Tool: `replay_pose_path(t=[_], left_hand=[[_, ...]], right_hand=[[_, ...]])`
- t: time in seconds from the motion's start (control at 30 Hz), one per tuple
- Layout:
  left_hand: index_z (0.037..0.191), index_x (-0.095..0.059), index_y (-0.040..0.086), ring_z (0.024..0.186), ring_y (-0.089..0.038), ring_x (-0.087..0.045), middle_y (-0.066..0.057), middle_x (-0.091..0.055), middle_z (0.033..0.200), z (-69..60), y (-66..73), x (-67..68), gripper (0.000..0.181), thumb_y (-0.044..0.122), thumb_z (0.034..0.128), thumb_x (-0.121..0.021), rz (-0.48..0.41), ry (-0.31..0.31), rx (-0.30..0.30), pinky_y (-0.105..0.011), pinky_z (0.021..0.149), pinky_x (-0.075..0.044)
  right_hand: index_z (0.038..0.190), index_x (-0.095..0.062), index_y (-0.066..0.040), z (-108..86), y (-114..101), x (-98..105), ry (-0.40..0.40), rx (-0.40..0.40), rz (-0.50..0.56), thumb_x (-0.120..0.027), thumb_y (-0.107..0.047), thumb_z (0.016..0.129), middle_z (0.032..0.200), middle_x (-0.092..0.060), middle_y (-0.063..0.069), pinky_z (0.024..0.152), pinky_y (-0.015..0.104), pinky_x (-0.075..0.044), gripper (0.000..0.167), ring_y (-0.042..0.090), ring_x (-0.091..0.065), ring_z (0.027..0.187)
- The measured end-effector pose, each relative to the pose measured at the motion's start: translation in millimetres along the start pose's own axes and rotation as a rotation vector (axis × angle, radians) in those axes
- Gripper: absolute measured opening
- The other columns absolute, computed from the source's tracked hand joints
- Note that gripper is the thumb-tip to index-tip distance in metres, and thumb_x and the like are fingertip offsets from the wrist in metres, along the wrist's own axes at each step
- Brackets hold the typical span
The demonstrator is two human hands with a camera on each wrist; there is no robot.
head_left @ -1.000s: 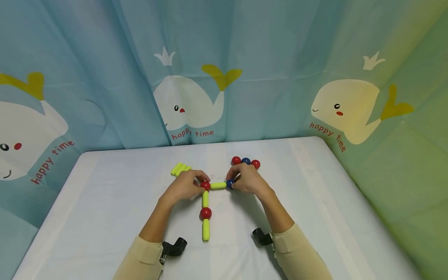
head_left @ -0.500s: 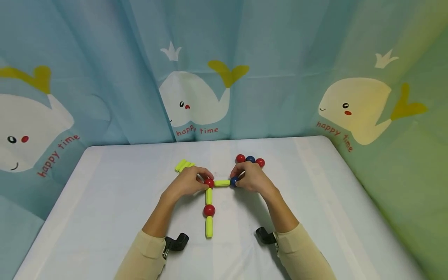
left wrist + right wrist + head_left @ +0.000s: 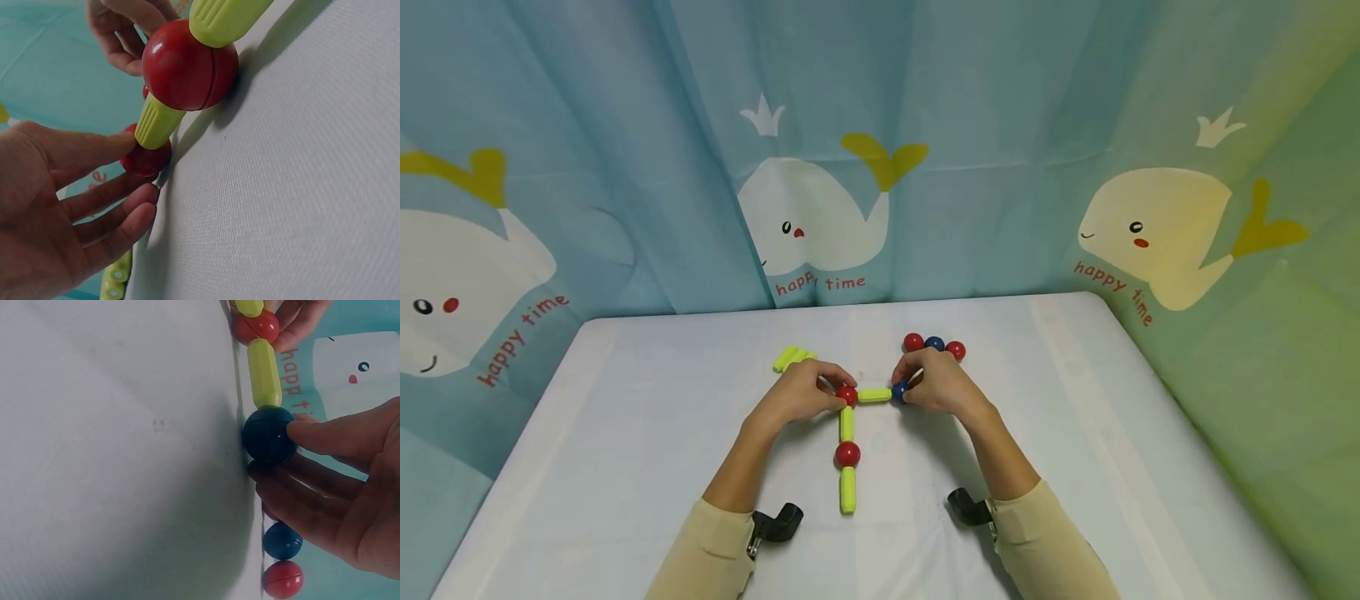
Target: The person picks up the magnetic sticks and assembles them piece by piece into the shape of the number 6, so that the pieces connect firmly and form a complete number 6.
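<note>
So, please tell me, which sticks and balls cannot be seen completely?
Spare green sticks, head view: partly behind the left hand; exact number unclear.
Held blue ball, head view: partly covered by the right hand.
Nearest green stick, left wrist view: one end cut off by the top edge.
Leftmost spare red ball, right wrist view: mostly behind the right hand.

I monitor the left hand (image 3: 44, 225), which pinches the far red ball (image 3: 150, 159) by thumb and fingers. A yellow-green rod (image 3: 157, 122) connects that ball to the near red ball (image 3: 187, 69). From the near ball, a second rod (image 3: 225, 19) extends past my upper frame edge. The right hand (image 3: 112, 19) is visible beyond, partly hidden. Loose rods (image 3: 117, 281) lie below the left hand.
</note>
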State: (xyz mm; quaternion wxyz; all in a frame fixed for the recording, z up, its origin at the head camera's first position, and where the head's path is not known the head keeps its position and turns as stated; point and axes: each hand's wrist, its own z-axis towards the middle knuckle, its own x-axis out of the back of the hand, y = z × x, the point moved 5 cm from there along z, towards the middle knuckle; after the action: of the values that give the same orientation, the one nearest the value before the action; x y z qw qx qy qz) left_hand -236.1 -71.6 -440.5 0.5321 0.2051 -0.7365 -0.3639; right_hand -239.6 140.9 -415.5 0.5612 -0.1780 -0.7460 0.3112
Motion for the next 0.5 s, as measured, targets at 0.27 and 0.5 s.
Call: replay_pose_path(t=[0.27,0.5], left_hand=[[0.109,-0.081,0.019,0.092,-0.018,-0.063,0.000,-0.071,0.103,0.4,0.6,-0.1,0.022,0.013,0.0878,-0.082,-0.004,-0.003,-0.002,-0.031,0.079,-0.056],[0.110,-0.081,0.019,0.092,-0.018,-0.063,0.000,-0.071,0.103,0.0,0.2,0.0,0.023,0.012,0.0874,-0.082,-0.004,0.002,0.001,-0.032,0.080,-0.057]], right_hand=[[0.099,-0.079,-0.008,-2.6,2.3,14.9,0.078,0.057,-0.029,-0.076,-0.004,0.087,0.097,-0.075,0.009,0.078,0.036,-0.057,0.013,0.022,-0.068,0.090],[0.106,-0.079,-0.008,-4.1,12.1,35.2,0.201,0.051,-0.021,-0.074,-0.005,0.089,0.103,-0.078,0.013,0.092,0.047,-0.054,0.018,0.026,-0.070,0.100]])
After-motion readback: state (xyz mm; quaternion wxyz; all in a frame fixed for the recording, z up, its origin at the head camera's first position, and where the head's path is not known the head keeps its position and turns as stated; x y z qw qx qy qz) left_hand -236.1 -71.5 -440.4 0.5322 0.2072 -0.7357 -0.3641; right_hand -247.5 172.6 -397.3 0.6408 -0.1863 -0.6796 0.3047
